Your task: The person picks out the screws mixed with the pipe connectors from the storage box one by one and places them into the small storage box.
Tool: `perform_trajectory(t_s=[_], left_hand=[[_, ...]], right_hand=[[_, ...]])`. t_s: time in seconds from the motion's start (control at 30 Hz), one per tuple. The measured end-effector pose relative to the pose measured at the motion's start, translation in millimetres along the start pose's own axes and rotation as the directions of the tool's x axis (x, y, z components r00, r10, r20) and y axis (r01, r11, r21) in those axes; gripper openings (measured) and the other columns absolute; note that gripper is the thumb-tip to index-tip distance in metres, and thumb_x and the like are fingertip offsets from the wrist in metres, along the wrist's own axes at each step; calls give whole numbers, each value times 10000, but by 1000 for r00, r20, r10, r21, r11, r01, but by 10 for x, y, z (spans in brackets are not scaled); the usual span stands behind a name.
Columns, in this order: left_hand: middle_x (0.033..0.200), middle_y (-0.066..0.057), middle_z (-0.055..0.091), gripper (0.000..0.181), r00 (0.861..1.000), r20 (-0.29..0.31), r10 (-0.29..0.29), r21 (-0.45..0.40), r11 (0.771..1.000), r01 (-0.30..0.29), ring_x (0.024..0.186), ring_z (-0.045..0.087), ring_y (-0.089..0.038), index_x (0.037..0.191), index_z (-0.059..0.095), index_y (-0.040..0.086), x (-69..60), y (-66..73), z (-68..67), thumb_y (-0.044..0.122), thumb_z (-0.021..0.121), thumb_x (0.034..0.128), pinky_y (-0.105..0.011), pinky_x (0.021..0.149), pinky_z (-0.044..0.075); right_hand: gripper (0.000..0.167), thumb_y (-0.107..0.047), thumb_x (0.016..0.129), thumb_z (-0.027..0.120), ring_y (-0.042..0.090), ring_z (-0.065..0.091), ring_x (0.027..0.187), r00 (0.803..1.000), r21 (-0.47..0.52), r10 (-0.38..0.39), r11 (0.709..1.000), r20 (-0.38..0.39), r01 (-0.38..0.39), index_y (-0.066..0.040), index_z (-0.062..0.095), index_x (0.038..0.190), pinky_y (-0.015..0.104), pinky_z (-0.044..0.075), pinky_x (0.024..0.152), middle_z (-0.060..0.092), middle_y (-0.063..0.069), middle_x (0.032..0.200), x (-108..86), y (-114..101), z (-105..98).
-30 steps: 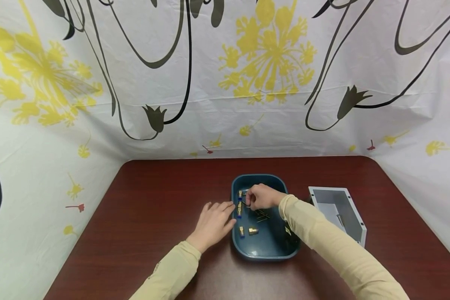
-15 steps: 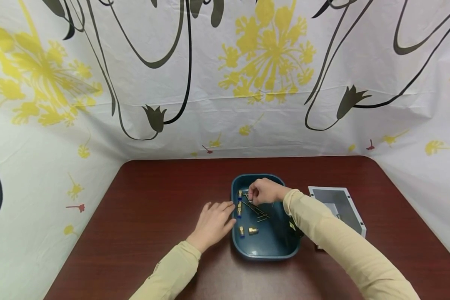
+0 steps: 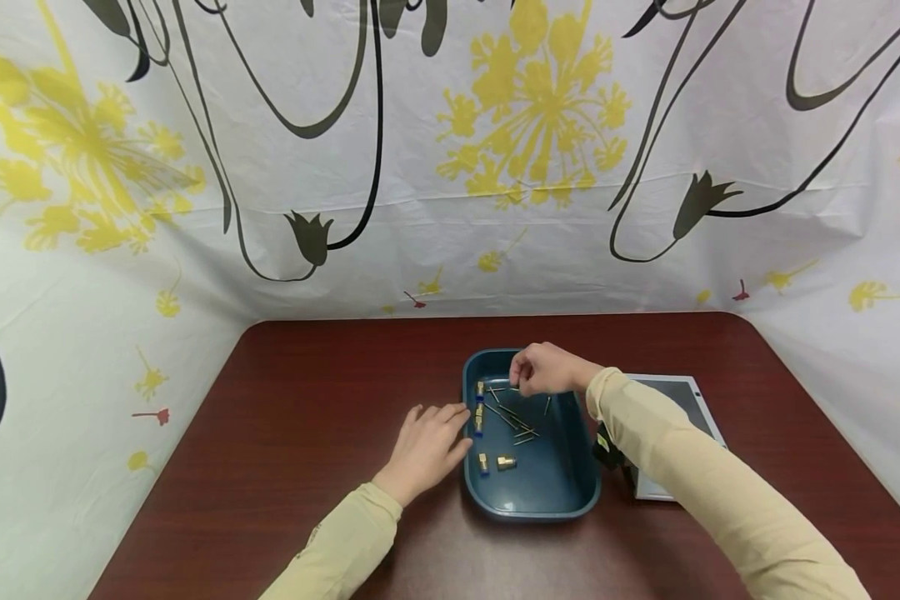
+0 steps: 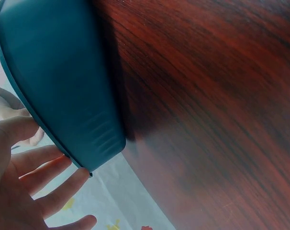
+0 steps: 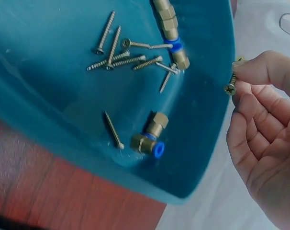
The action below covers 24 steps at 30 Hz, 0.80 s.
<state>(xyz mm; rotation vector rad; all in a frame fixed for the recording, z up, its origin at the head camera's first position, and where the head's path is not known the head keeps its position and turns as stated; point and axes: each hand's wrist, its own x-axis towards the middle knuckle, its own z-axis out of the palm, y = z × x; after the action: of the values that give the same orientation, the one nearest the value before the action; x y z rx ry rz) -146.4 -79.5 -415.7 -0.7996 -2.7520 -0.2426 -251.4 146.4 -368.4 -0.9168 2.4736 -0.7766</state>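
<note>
The main risk here looks like a dropped screw: the person's right hand (image 3: 551,369) has only a small pinch on it, thumb against forefinger with no gap to spare, and a slight roll of the fingertips could let it slip. Were that to happen, it might fall back among the loose screws (image 5: 128,61) in the tray or, because the hand is so near the rim, bounce onto the table (image 3: 360,367). The person's left hand (image 3: 429,437) has its fingers spread and holds nothing — the tips merely touch the rim of the deep teal, round-cornered plastic tray (image 3: 547,493) — so a hard press there could nudge the tray sideways. The right sleeve (which partly covers the light grey rectangular box (image 3: 711,417)) could also brush that box.

The held brass-coloured metal screw (image 5: 229,89) is above the tray's far right part, beside the rim. It is short and threaded, its cross-slotted head pointing away from the thumb tip. Similar screws lie scattered below — one well apart from the others — near the brass hexagonal fittings with blue plastic collars (image 5: 169,24).
</note>
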Motion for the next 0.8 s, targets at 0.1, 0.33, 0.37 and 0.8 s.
perform_trajectory(t_s=[0.1,0.33,0.37,0.8], left_hand=[[1162,-19,549,393,1000,-9,7,7,1000,-7,967,541,-187,1144,599,94,-3,-2,3,329,594,829,-475,862,356],[1162,-24,549,394,1000,-5,6,5,1000,-6,971,540,-190,1141,599,90,-2,-1,3,332,590,831,-478,865,354],[1162,-26,549,395,1000,-4,5,4,1000,-5,971,540,-191,1141,599,88,-3,0,2,333,590,832,-478,865,354],[1161,-23,550,396,1000,-1,3,14,1000,-2,970,542,-188,1144,597,92,-2,-2,-3,339,582,835,-484,867,351]], right_hand=[[102,-2,768,570,136,515,648,1000,5,-4,1000,-8,4,-44,612,850,285,441,609,568,-21,738,-50,15,-64],[93,-19,768,580,145,518,672,999,-3,34,999,-37,-34,-37,607,855,293,438,617,569,-6,745,-174,74,-210],[91,-21,768,581,146,518,675,998,-6,39,999,-42,-39,-42,606,853,293,438,620,568,-6,746,-192,83,-226],[91,-18,773,571,146,525,668,993,-13,65,998,-101,-66,-36,601,856,300,439,626,572,-6,731,-419,253,-366]])
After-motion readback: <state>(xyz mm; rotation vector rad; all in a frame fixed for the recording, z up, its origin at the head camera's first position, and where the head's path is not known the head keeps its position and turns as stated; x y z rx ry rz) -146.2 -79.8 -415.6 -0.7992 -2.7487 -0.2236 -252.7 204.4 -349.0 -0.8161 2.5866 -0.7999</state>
